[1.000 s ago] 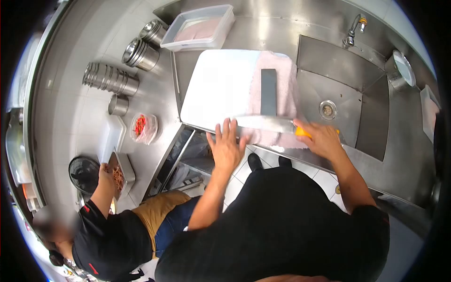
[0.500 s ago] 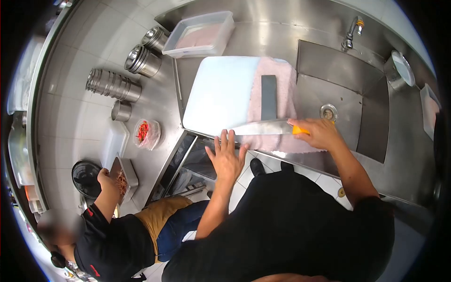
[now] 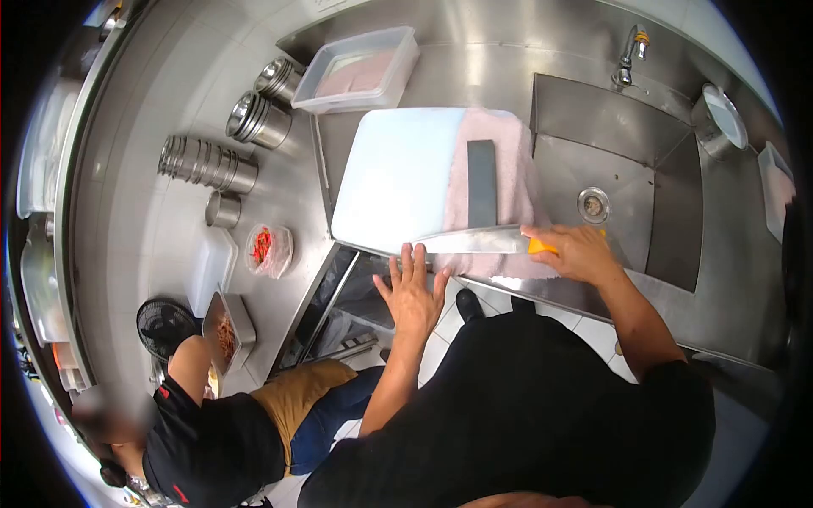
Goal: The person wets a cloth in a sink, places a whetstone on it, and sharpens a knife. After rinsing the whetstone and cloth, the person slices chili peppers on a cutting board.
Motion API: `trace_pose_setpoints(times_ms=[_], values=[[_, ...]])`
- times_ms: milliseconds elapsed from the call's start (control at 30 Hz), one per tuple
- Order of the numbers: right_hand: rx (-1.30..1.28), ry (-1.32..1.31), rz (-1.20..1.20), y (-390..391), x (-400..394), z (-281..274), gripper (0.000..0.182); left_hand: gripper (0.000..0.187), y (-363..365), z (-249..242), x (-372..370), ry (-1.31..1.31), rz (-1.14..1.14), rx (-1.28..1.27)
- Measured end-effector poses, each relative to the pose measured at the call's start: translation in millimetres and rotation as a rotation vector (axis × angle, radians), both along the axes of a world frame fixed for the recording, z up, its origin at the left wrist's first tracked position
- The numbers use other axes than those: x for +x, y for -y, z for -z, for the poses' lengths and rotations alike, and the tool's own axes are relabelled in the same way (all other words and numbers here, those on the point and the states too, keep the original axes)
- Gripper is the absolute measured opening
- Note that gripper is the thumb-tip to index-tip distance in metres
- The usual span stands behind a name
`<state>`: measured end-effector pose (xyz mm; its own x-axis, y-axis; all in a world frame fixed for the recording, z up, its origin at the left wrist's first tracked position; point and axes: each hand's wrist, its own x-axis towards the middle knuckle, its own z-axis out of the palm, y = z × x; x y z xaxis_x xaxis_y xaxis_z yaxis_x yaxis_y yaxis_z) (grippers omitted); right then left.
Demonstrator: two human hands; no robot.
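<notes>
My right hand point(image 3: 577, 251) grips the yellow handle of a large knife point(image 3: 474, 243), whose blade lies flat across the near end of a dark sharpening stone point(image 3: 483, 183). The stone rests on a pink cloth point(image 3: 512, 199) spread over the right side of a white cutting board point(image 3: 394, 178). My left hand point(image 3: 412, 288) is flat with fingers spread, its fingertips reaching the blade near the tip at the board's front edge.
A steel sink point(image 3: 618, 182) with a tap point(image 3: 628, 49) lies right of the board. A clear tub point(image 3: 356, 69) stands behind it, with steel canisters point(image 3: 207, 165) and a bag of chillies point(image 3: 267, 250) on the left counter. A crouching person point(image 3: 212, 423) is by a tray point(image 3: 227, 332).
The knife and both my hands have slid a little toward me along the stone. The crouching person's hand has drawn back from the tray.
</notes>
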<state>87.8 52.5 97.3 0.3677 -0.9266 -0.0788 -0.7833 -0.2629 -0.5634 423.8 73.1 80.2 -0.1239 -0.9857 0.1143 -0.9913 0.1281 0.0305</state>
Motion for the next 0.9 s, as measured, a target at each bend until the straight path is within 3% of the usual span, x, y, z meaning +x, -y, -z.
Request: trace_pose_setpoints(times_ms=[67, 167, 233, 333, 400, 500, 567, 700, 767, 900], values=[[0.018, 0.018, 0.034, 7.8, -1.0, -1.2, 0.051, 0.065, 16.8, 7.2, 2.6, 0.008, 0.023, -0.017], [-0.051, 0.1, 0.063, 102.1, 7.8, 0.5, 0.051, 0.06, 123.6, 11.8, 10.6, -0.039, 0.031, -0.052], [-0.012, 0.011, 0.094, 141.1, 16.3, -5.3, 0.051, 0.058, 176.0, -5.4, 6.5, -0.022, 0.016, 0.008], [-0.03, 0.064, 0.106, 111.8, 12.9, 3.3, 0.05, 0.057, 154.5, -4.4, 4.6, 0.085, 0.086, -0.105], [-0.034, 0.06, 0.066, 58.8, 3.8, 3.0, 0.05, 0.057, 90.6, 10.6, 3.3, 0.059, 0.106, -0.181], [0.015, -0.014, 0.045, 13.7, -4.0, -5.7, 0.051, 0.067, 9.3, -1.2, -6.9, -0.003, 0.033, -0.029], [0.05, -0.005, 0.042, 13.7, -3.6, -8.2, 0.051, 0.067, 29.7, -0.4, -6.8, -0.001, 0.037, -0.017], [-0.066, 0.116, 0.076, 120.4, 9.3, -3.2, 0.051, 0.065, 161.5, 7.6, 2.6, -0.021, 0.038, -0.006], [-0.043, 0.076, 0.119, 136.0, 20.6, -0.4, 0.051, 0.067, 199.5, -7.2, 1.7, -0.052, 0.033, 0.069], [-0.11, 0.066, 0.105, 59.2, 8.0, 9.7, 0.054, 0.058, 130.7, 0.5, -5.1, 0.01, 0.164, -0.124]])
